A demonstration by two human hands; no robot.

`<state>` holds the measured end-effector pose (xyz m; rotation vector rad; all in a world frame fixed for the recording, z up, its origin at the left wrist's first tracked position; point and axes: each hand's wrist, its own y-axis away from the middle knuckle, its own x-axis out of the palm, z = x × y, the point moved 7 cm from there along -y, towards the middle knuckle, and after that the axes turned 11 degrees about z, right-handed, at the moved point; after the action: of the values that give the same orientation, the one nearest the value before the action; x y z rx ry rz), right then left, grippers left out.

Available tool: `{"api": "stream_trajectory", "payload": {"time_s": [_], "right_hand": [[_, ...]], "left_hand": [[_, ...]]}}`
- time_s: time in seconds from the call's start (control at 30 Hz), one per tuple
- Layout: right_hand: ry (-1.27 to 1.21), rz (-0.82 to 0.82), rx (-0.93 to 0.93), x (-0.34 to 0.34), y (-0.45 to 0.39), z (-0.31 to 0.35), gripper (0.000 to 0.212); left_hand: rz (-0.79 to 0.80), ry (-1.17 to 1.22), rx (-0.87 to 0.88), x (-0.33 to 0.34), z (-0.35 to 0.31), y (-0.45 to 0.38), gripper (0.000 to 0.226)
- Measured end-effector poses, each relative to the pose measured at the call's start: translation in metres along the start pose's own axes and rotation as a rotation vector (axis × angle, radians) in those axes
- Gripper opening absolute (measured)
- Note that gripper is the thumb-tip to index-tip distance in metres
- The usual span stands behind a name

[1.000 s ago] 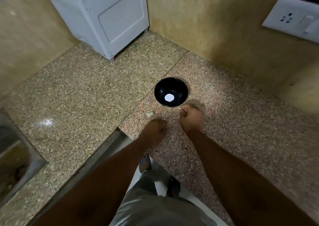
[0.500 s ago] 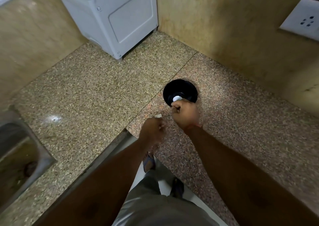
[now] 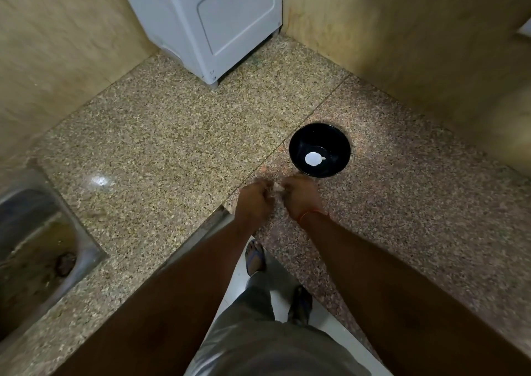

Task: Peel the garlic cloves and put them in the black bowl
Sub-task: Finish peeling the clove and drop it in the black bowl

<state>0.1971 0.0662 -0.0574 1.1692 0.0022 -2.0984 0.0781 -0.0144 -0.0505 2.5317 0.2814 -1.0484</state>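
Right hand (image 3: 301,196) drew back off black bowl (image 3: 336,138) | both grips pinch garlic clove (image 3: 277,186) | left hand (image 3: 254,200)

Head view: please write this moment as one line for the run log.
step: peeling | left hand and right hand: both pinch garlic clove | black bowl: on counter beyond hands, white patch inside

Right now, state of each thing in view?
left hand: pinching the garlic clove
right hand: pinching the same clove
garlic clove: held between both hands, above the counter
black bowl: upright on the counter, bright glare inside
sink: stained
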Motion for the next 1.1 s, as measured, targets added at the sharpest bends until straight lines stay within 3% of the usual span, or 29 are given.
{"api": "stream_trajectory", "payload": {"time_s": [0.1, 0.27, 0.37, 0.6, 1.1], "right_hand": [[-0.124, 0.025, 0.004, -0.001, 0.005, -0.008, 0.001], [-0.359, 0.005, 0.075, -0.004, 0.022, -0.029, 0.011], [-0.422, 0.000, 0.091, -0.003, 0.028, -0.037, 0.015], [-0.320, -0.001, 0.048, 0.002, 0.029, -0.036, 0.005], [-0.339, -0.071, 0.033, 0.004, 0.031, -0.038, 0.003]], "left_hand": [[-0.003, 0.045, 0.046, 0.005, -0.005, -0.003, 0.026], [0.070, 0.162, 0.021, 0.018, -0.003, -0.003, 0.025], [0.111, 0.375, -0.078, 0.028, 0.011, -0.001, 0.029], [0.068, 0.673, -0.212, 0.033, 0.010, 0.005, 0.014], [0.065, 0.763, -0.246, 0.039, 0.016, 0.002, 0.009]]}}
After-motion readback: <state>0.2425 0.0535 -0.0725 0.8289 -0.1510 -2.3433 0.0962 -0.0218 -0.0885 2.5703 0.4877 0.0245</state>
